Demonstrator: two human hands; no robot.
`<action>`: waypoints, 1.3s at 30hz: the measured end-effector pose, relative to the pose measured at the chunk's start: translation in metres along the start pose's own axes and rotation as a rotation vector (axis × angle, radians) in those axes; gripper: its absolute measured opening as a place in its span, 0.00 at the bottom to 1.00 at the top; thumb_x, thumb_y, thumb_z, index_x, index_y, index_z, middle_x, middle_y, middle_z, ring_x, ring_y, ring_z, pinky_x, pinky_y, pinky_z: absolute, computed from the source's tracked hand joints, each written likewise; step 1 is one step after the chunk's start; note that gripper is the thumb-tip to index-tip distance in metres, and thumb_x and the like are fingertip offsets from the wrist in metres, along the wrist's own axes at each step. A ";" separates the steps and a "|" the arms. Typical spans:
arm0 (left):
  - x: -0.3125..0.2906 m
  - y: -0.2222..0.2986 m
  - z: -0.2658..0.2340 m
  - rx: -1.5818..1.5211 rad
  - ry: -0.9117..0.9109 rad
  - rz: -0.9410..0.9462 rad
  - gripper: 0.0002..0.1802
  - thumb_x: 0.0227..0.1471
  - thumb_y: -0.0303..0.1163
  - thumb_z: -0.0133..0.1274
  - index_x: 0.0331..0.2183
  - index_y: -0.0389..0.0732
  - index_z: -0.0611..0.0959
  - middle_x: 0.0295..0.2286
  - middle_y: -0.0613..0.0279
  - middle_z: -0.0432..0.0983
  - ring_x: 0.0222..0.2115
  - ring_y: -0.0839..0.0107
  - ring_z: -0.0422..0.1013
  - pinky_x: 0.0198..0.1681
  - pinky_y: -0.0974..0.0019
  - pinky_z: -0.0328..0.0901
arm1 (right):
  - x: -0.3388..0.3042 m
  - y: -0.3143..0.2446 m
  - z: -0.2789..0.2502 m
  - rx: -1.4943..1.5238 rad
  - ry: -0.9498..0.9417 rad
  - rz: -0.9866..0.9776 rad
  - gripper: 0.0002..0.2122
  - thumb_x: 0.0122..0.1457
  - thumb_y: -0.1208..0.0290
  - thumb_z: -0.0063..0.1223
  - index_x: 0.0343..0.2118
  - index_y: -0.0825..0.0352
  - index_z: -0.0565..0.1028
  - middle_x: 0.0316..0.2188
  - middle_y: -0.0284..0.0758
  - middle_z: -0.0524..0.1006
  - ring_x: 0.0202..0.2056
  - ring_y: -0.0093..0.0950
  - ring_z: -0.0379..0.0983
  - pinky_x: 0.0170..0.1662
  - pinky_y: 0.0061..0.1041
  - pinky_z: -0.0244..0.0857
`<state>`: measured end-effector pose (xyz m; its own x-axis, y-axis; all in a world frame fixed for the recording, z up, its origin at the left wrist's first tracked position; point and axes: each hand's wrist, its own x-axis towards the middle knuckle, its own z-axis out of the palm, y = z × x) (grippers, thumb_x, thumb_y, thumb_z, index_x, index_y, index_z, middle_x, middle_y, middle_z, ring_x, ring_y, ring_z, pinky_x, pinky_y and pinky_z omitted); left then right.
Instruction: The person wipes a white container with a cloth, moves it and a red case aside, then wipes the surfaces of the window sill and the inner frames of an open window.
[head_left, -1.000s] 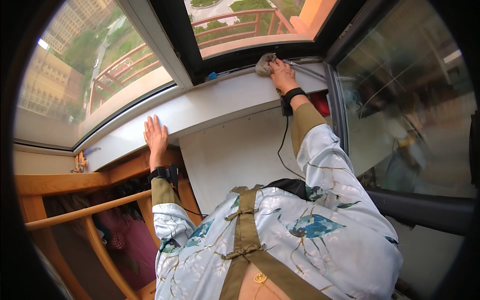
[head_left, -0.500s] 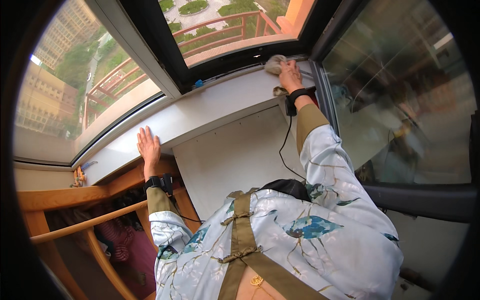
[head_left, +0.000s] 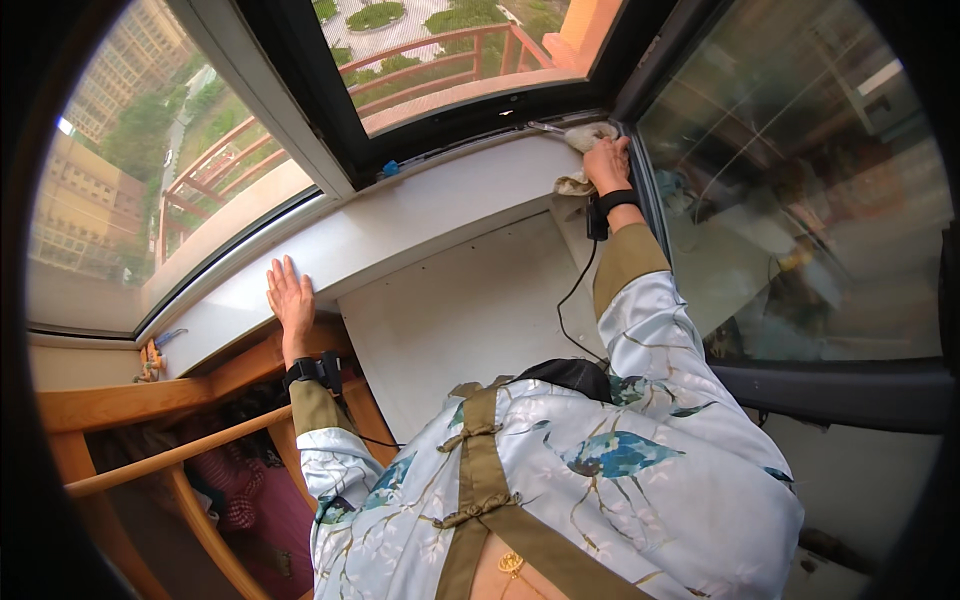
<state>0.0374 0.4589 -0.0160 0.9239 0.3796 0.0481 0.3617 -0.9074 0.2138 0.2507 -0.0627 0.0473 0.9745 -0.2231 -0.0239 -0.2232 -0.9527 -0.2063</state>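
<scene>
My right hand (head_left: 606, 166) reaches to the far right corner of the white windowsill (head_left: 400, 220), its fingers closed on a bunched, pale cloth (head_left: 592, 134). The cloth lies against the bottom of the window frame, and part of it hangs below the hand. A slim, light-coloured piece sticks out left of it; I cannot tell what it is. My left hand (head_left: 291, 300) rests flat on the sill's near edge at the left, fingers stretched and holding nothing.
An open dark-framed window sash (head_left: 800, 200) stands on the right. A small blue object (head_left: 390, 169) sits on the window track. Below my left arm runs a wooden rail (head_left: 180, 452). A black cable (head_left: 562, 310) hangs from my right wrist. Small orange and blue items (head_left: 152, 358) lie far left.
My right hand has moved right with the cloth, into the corner by the open sash. The left hand stays flat on the sill.
</scene>
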 end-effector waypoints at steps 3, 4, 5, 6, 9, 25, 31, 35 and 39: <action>-0.002 -0.002 0.000 -0.007 -0.005 0.002 0.30 0.54 0.42 0.36 0.58 0.49 0.53 0.59 0.58 0.40 0.60 0.58 0.35 0.58 0.50 0.34 | -0.006 0.003 0.000 0.038 0.102 0.051 0.14 0.54 0.76 0.41 0.43 0.74 0.67 0.50 0.53 0.58 0.46 0.48 0.62 0.47 0.40 0.62; 0.003 0.002 -0.001 -0.014 0.005 0.006 0.30 0.54 0.42 0.36 0.58 0.49 0.53 0.59 0.58 0.40 0.60 0.57 0.35 0.58 0.50 0.34 | 0.000 0.012 0.011 0.039 0.152 0.034 0.14 0.54 0.76 0.42 0.43 0.74 0.67 0.49 0.50 0.59 0.46 0.48 0.62 0.47 0.40 0.62; 0.008 0.006 -0.001 -0.022 0.011 0.021 0.30 0.54 0.42 0.36 0.58 0.49 0.53 0.59 0.58 0.40 0.60 0.57 0.35 0.58 0.50 0.34 | 0.004 0.023 0.021 0.040 0.200 0.022 0.14 0.54 0.75 0.43 0.43 0.74 0.67 0.49 0.47 0.60 0.46 0.47 0.61 0.47 0.40 0.62; 0.002 -0.006 0.002 0.006 0.005 -0.006 0.30 0.54 0.42 0.36 0.58 0.49 0.53 0.59 0.58 0.40 0.60 0.57 0.35 0.58 0.50 0.34 | -0.014 0.003 0.015 -0.119 0.126 -0.090 0.13 0.54 0.74 0.43 0.43 0.72 0.68 0.49 0.45 0.60 0.47 0.47 0.61 0.48 0.40 0.61; 0.001 -0.007 0.003 0.016 -0.001 -0.004 0.30 0.54 0.42 0.36 0.58 0.49 0.53 0.59 0.58 0.40 0.60 0.57 0.35 0.58 0.50 0.34 | -0.017 0.004 0.005 -0.078 0.078 -0.153 0.13 0.54 0.74 0.42 0.43 0.71 0.68 0.50 0.43 0.60 0.48 0.47 0.59 0.48 0.39 0.61; -0.001 -0.005 0.006 -0.032 0.023 0.019 0.30 0.54 0.43 0.35 0.58 0.50 0.53 0.59 0.57 0.40 0.59 0.56 0.36 0.58 0.48 0.35 | 0.024 -0.018 -0.022 -0.333 0.173 -0.023 0.14 0.50 0.73 0.50 0.39 0.74 0.71 0.47 0.40 0.58 0.48 0.42 0.56 0.42 0.31 0.64; 0.000 0.001 0.000 -0.038 0.042 0.024 0.30 0.53 0.42 0.37 0.58 0.49 0.53 0.59 0.58 0.40 0.60 0.57 0.36 0.58 0.49 0.35 | 0.029 -0.008 -0.021 -0.398 0.165 -0.073 0.09 0.49 0.70 0.51 0.33 0.65 0.77 0.46 0.38 0.61 0.48 0.39 0.56 0.44 0.31 0.64; 0.001 -0.002 0.002 -0.027 0.027 0.013 0.30 0.53 0.42 0.37 0.58 0.49 0.53 0.59 0.58 0.40 0.60 0.58 0.36 0.58 0.49 0.35 | 0.028 -0.006 -0.010 -0.359 0.114 -0.109 0.11 0.50 0.71 0.49 0.36 0.65 0.77 0.48 0.41 0.61 0.49 0.41 0.57 0.48 0.36 0.61; -0.002 -0.006 0.005 -0.016 0.027 0.009 0.31 0.53 0.42 0.36 0.58 0.49 0.53 0.59 0.58 0.40 0.60 0.57 0.36 0.58 0.49 0.34 | 0.023 -0.010 -0.017 -0.047 0.032 -0.005 0.13 0.51 0.70 0.47 0.38 0.71 0.74 0.49 0.50 0.62 0.44 0.47 0.64 0.47 0.40 0.62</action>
<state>0.0341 0.4628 -0.0227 0.9233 0.3763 0.0766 0.3511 -0.9080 0.2288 0.2751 -0.0618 0.0656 0.9746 -0.2239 0.0081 -0.2197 -0.9624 -0.1598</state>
